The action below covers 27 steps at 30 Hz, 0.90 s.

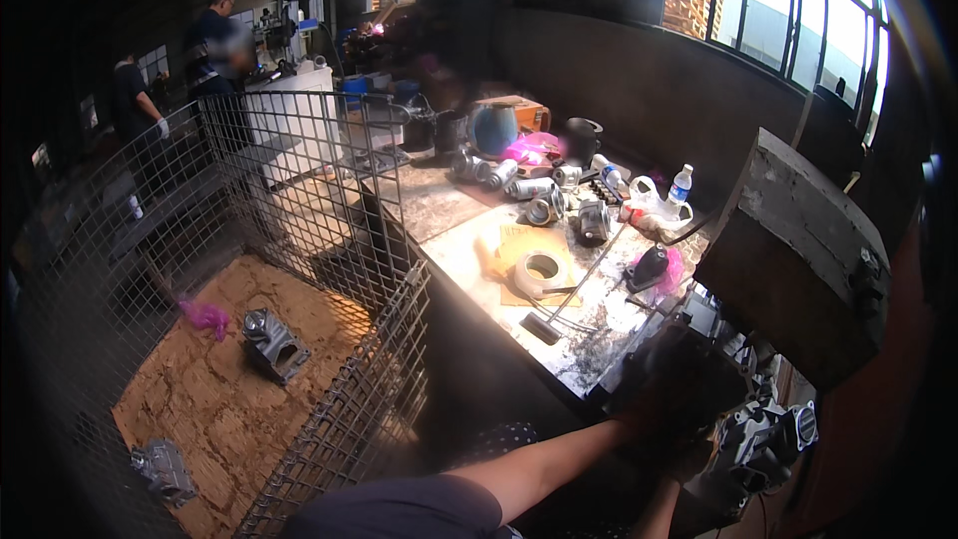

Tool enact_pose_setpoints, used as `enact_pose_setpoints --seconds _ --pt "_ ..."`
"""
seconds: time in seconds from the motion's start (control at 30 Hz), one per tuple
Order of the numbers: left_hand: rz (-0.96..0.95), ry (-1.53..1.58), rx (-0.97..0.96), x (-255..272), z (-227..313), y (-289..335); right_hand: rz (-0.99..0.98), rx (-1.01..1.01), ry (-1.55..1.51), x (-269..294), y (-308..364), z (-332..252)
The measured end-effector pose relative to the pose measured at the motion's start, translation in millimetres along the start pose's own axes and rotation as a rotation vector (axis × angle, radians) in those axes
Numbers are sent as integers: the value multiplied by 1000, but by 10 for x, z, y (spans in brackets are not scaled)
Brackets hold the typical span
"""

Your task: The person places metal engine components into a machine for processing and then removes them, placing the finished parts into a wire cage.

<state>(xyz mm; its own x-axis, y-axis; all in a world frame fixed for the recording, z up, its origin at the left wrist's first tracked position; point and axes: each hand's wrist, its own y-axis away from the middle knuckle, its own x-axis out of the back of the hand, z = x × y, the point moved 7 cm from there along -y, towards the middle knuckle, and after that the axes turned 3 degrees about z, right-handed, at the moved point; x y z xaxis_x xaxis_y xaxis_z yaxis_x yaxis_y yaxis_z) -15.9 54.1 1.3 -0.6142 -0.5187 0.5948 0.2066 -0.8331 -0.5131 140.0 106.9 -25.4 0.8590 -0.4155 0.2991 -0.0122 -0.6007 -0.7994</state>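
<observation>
**Both hands at the metal casting, lower right!**

And it's all happening in the shadows: the right hand (pixel 691 459) is right up against the left side of the pale metal casting (pixel 760 444), but its fingers are hidden, so whether they grip it I cannot tell. The left hand (pixel 671 379) is up and just beside it, lost in a dark blur, and there's no calling those fingers clenched or released either. Looming above them, a big grey panel (pixel 788 230), tilted.

Over on the sunlit bench (pixel 444 205), a roll of tape (pixel 528 285) sits on a yellowish sheet (pixel 517 240), with a long-handled tool (pixel 542 328) lying nearby, its head toward the near edge. Farther back, a cluster of metal parts (pixel 532 189), then a white plastic bag (pixel 651 204) beside a clear bottle (pixel 682 184), standing upright!

Away to the left, the wire cage (pixel 344 429) holds two grey castings (pixel 275 347), well apart, plus some pink plastic (pixel 206 319). Two people (pixel 215 50) stand beyond it.
</observation>
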Motion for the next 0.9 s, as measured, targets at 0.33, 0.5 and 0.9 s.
enact_pose_setpoints --seconds 0.33,0.5,0.9 --pt "29 234 62 278 69 34 -278 -304 -101 -287 212 592" --pt "-93 61 32 213 163 -28 -317 -305 -39 -328 322 941" --pt "-173 65 40 -15 -25 -25 -114 93 99 31 -11 -170"
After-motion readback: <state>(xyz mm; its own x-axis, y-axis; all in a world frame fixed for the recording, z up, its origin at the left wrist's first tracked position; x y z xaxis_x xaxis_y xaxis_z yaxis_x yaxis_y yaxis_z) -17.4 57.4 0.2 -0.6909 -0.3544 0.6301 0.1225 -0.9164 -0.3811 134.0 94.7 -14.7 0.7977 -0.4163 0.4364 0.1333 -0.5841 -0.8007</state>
